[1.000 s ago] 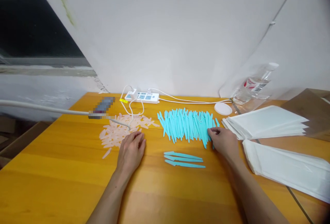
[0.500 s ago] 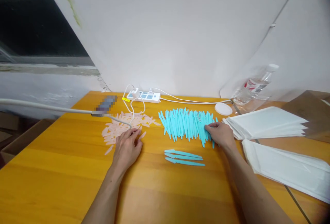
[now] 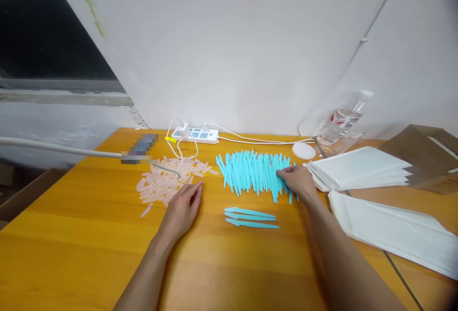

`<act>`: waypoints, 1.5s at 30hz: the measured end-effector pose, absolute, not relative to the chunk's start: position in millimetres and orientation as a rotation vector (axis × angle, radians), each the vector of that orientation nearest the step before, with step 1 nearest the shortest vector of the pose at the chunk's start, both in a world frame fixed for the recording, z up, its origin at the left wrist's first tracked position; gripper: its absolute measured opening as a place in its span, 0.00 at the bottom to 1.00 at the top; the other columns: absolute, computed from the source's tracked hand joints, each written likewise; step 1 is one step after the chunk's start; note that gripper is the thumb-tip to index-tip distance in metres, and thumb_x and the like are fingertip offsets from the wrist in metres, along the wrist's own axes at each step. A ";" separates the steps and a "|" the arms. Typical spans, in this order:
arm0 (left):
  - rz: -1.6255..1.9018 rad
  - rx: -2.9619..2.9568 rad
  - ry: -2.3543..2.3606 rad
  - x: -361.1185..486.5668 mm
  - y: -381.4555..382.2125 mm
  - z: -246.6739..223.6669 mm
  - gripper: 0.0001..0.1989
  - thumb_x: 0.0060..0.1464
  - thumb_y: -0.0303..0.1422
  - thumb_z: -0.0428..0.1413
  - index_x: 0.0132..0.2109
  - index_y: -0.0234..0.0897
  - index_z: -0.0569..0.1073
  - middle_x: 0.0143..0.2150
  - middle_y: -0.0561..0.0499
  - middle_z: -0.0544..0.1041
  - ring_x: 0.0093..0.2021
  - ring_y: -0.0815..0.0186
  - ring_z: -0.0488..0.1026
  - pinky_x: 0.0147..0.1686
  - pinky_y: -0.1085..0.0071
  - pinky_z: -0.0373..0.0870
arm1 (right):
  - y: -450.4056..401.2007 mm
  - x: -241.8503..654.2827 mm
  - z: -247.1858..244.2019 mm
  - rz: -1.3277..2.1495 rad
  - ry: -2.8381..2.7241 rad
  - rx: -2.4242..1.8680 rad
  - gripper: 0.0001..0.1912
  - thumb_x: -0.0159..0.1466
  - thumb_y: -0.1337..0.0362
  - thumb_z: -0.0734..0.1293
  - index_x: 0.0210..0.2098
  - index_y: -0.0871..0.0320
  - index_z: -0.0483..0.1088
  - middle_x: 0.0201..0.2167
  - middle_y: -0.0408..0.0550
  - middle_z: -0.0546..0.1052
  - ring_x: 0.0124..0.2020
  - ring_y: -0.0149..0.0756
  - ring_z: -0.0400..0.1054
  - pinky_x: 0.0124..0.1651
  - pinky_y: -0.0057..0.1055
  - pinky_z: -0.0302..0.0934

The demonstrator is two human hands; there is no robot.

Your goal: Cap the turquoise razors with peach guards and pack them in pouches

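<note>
My left hand (image 3: 182,206) is just in front of the pile of pale pink, flat slim pieces (image 3: 157,182), its fingers drawn together; what they hold, if anything, is hidden. At the right end of a row of turquoise knife-shaped sticks (image 3: 246,172), my right hand (image 3: 296,179) has thumb and forefinger closed on a stick, which the fingers partly cover. Three more turquoise sticks (image 3: 250,216) lie crosswise on the table between my hands, nearer to me.
A power strip (image 3: 200,134) with white cables runs along the wall. A white cable hangs across the pink pile. At right are white sleeves (image 3: 361,165), more white sleeves (image 3: 390,230), a round white lid (image 3: 304,150), a clear bottle (image 3: 339,122) and a brown box (image 3: 422,151).
My left hand has drawn slightly right, off the edge of the pink pile, and a loose pink piece by its thumb no longer shows. My right hand stays at the turquoise row. The view has shifted slightly.
</note>
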State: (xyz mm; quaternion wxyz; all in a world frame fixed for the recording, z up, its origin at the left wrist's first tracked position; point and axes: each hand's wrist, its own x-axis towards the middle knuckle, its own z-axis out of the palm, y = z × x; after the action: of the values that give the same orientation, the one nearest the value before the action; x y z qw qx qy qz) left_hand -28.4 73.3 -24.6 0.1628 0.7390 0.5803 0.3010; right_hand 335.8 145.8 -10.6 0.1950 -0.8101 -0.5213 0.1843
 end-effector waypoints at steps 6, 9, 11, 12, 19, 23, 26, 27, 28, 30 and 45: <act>0.878 1.997 1.579 -24.3 68.4 -18.9 0.14 0.64 0.36 0.53 0.51 0.38 0.78 0.42 0.47 0.80 0.37 0.65 0.76 0.40 0.69 0.72 | 145.9 334.3 -9.5 0.448 -1.497 -2.313 0.15 0.56 0.55 0.68 0.33 0.58 0.81 0.31 0.53 0.82 0.35 0.45 0.75 0.36 0.33 0.61; 0.859 1.986 1.591 -22.9 67.6 -16.5 0.14 0.64 0.36 0.53 0.50 0.38 0.78 0.40 0.48 0.80 0.36 0.65 0.76 0.38 0.70 0.72 | 140.0 336.4 -11.0 0.394 -1.517 -2.343 0.19 0.56 0.52 0.67 0.37 0.59 0.81 0.35 0.57 0.82 0.40 0.51 0.76 0.40 0.37 0.62; 0.860 1.986 1.592 -22.3 67.5 -16.3 0.14 0.63 0.37 0.53 0.50 0.38 0.78 0.39 0.48 0.80 0.35 0.65 0.76 0.37 0.70 0.72 | 135.6 337.3 -12.6 0.384 -1.542 -2.351 0.20 0.56 0.51 0.66 0.37 0.58 0.81 0.34 0.58 0.82 0.40 0.53 0.76 0.41 0.38 0.62; 0.861 1.986 1.588 -22.2 67.6 -16.6 0.14 0.63 0.37 0.53 0.50 0.38 0.78 0.39 0.48 0.81 0.35 0.65 0.76 0.37 0.69 0.72 | 133.9 337.2 -13.1 0.384 -1.557 -2.350 0.20 0.56 0.50 0.66 0.37 0.58 0.81 0.33 0.58 0.82 0.40 0.53 0.76 0.41 0.38 0.62; 0.887 1.988 1.569 -23.3 67.7 -20.2 0.14 0.63 0.37 0.53 0.50 0.38 0.78 0.39 0.48 0.81 0.34 0.65 0.76 0.36 0.70 0.72 | 131.5 334.7 -0.7 0.385 -1.599 -2.320 0.12 0.56 0.60 0.66 0.29 0.58 0.80 0.30 0.57 0.82 0.37 0.50 0.76 0.38 0.36 0.62; 1.024 1.905 1.486 -20.9 66.3 -16.0 0.12 0.62 0.38 0.56 0.46 0.40 0.81 0.42 0.47 0.82 0.41 0.63 0.77 0.43 0.68 0.73 | 114.0 336.0 14.3 0.425 -1.566 -2.205 0.13 0.62 0.59 0.63 0.33 0.58 0.78 0.34 0.55 0.82 0.37 0.45 0.75 0.40 0.35 0.63; 1.119 1.605 1.425 -15.0 65.0 -11.8 0.13 0.59 0.41 0.60 0.45 0.39 0.83 0.41 0.46 0.82 0.42 0.62 0.78 0.45 0.67 0.73 | 84.9 327.0 20.0 0.929 -1.568 -1.699 0.17 0.65 0.52 0.63 0.40 0.59 0.74 0.30 0.48 0.78 0.31 0.36 0.71 0.35 0.30 0.63; 1.116 1.451 1.406 -12.4 64.4 -11.2 0.14 0.57 0.42 0.62 0.44 0.38 0.83 0.39 0.47 0.83 0.40 0.63 0.78 0.43 0.67 0.74 | 74.1 321.5 20.5 1.133 -1.573 -1.517 0.19 0.66 0.49 0.64 0.41 0.59 0.73 0.27 0.45 0.75 0.28 0.33 0.68 0.33 0.29 0.61; 1.100 1.295 1.375 -9.5 63.6 -11.3 0.15 0.55 0.43 0.64 0.44 0.37 0.82 0.36 0.48 0.83 0.37 0.64 0.79 0.42 0.68 0.75 | 63.8 315.2 20.5 1.296 -1.578 -1.396 0.20 0.66 0.47 0.64 0.41 0.58 0.72 0.25 0.42 0.72 0.26 0.31 0.64 0.31 0.28 0.59; 1.061 1.043 1.284 -3.3 61.7 -12.9 0.17 0.49 0.43 0.68 0.42 0.35 0.82 0.33 0.48 0.83 0.33 0.65 0.79 0.40 0.68 0.76 | 47.2 303.1 19.5 1.466 -1.573 -1.292 0.20 0.66 0.45 0.64 0.40 0.57 0.71 0.24 0.39 0.68 0.25 0.28 0.59 0.29 0.26 0.54; 0.982 1.014 1.213 13.0 54.7 -10.5 0.15 0.48 0.41 0.69 0.38 0.34 0.82 0.31 0.49 0.83 0.31 0.68 0.79 0.37 0.74 0.76 | 37.2 294.6 12.9 1.551 -1.563 -1.391 0.22 0.67 0.45 0.64 0.36 0.59 0.71 0.28 0.41 0.64 0.28 0.29 0.53 0.31 0.27 0.48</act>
State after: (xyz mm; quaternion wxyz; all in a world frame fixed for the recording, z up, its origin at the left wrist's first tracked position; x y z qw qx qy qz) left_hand 13.0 54.7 -10.5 0.5974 0.4369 0.5225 0.4233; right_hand 294.6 37.2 12.9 0.2653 -0.5150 -0.5786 0.5741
